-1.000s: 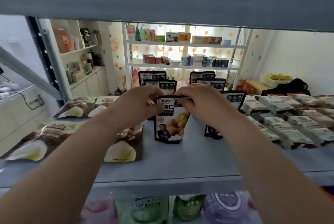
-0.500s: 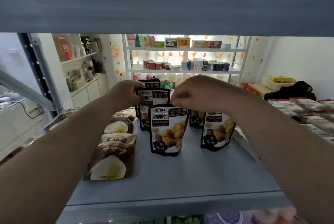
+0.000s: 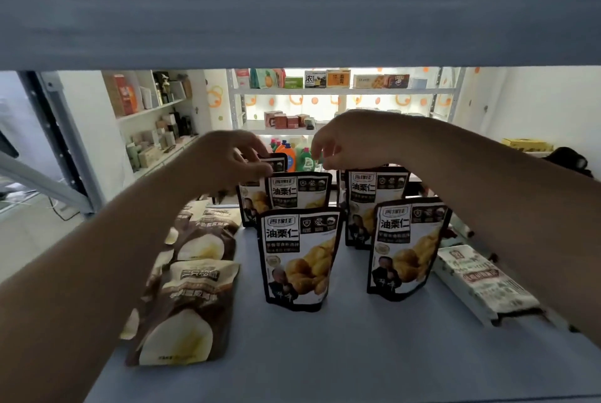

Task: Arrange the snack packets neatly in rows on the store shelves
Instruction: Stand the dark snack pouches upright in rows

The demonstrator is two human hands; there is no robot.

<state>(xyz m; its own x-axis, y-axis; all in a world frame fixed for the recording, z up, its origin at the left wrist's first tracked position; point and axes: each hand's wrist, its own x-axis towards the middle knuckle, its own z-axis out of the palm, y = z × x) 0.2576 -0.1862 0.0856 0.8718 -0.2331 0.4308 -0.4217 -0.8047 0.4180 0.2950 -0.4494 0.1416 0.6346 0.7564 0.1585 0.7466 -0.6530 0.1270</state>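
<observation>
Black chestnut snack packets stand upright in two columns on the grey shelf [image 3: 325,354]. The left column has a front packet [image 3: 299,259], a second packet [image 3: 300,191] and a third [image 3: 278,158] behind it. The right column shows a front packet [image 3: 406,246] and one behind [image 3: 374,188]. My left hand [image 3: 227,162] pinches the second packet's top left corner. Just above that packet's top right corner my right hand [image 3: 344,142] hovers with fingers loosely curled, holding nothing.
Brown chip packets [image 3: 192,305] lie flat in a row along the shelf's left side. White packets [image 3: 481,275] lie flat at the right. The upper shelf board [image 3: 292,5] hangs low overhead. Other store shelves with boxes and bottles stand behind.
Both hands left the front left packet, which now stands alone, and reached back to the second packet. The view has moved closer and lower.
</observation>
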